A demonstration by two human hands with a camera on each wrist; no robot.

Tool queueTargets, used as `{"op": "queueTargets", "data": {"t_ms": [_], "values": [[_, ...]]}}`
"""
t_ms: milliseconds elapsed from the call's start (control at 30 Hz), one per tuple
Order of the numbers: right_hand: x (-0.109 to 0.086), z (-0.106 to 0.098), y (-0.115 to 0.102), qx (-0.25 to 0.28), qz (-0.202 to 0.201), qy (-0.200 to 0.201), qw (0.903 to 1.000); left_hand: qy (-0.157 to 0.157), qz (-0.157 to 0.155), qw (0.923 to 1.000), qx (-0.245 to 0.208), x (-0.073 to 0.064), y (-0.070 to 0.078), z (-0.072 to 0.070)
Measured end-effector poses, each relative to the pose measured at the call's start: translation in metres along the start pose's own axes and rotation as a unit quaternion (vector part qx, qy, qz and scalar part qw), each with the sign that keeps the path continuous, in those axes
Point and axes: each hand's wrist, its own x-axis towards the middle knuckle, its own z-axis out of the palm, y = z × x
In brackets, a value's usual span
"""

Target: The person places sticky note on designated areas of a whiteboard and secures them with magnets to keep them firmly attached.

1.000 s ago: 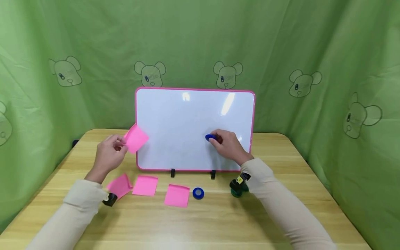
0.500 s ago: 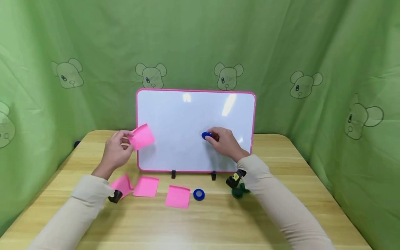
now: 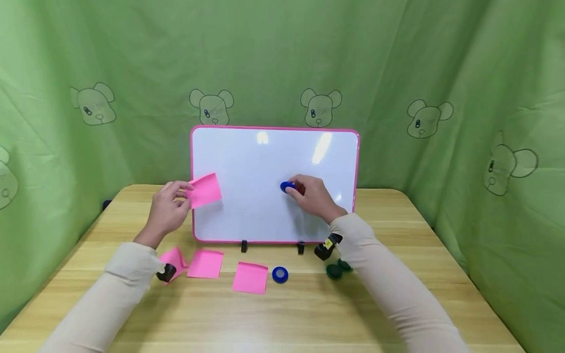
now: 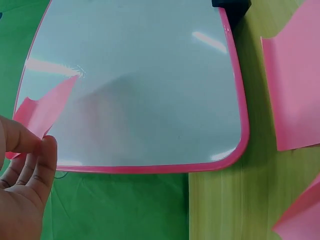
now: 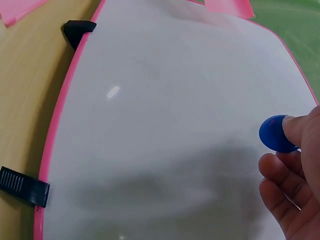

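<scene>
My left hand (image 3: 168, 208) pinches a pink sticky note (image 3: 205, 190) by its left edge, between thumb and fingers. In the head view the note overlaps the left part of a pink-framed whiteboard (image 3: 251, 162); the left wrist view has the note (image 4: 50, 107) tilted off the board's surface. A round blue magnet (image 3: 287, 187) is pinched between thumb and fingers of my right hand (image 3: 312, 197), in front of the board's right half. The right wrist view shows that magnet (image 5: 277, 134) with its domed face toward the camera.
Three more pink notes lie on the wooden table (image 3: 282, 318), among them a flat note (image 3: 250, 278) beside a second blue magnet (image 3: 280, 274). Green magnets (image 3: 334, 271) sit near the right forearm. Black feet (image 3: 244, 246) support the board; a green curtain (image 3: 265, 54) hangs behind.
My left hand has carried the note rightward over the board's left edge, turning it more level. My right hand has shifted slightly left and up with the blue magnet.
</scene>
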Motion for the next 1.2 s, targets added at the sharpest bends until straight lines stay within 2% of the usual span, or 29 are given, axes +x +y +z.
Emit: {"op": "queueTargets", "data": {"t_ms": [233, 500, 733, 967, 1200], "values": [[0.006, 0.0, -0.002, 0.004, 0.001, 0.007, 1.0, 0.008, 0.022, 0.9997, -0.005, 0.009, 0.0, 0.004], [0.012, 0.0, -0.007, 0.019, 0.013, 0.014, 0.9996, -0.017, -0.002, 0.9998, 0.001, 0.015, 0.003, 0.004], [0.022, 0.002, -0.01, 0.032, 0.018, 0.025, 0.999, -0.018, 0.009, 0.9997, 0.015, 0.024, 0.004, 0.006], [0.032, 0.004, -0.018, 0.038, 0.022, 0.02, 0.9988, -0.027, 0.004, 0.9994, 0.022, 0.034, 0.009, 0.01], [0.044, 0.008, -0.024, 0.032, 0.022, 0.019, 0.9991, -0.019, 0.015, 0.9994, 0.027, 0.043, 0.017, 0.013]]}}
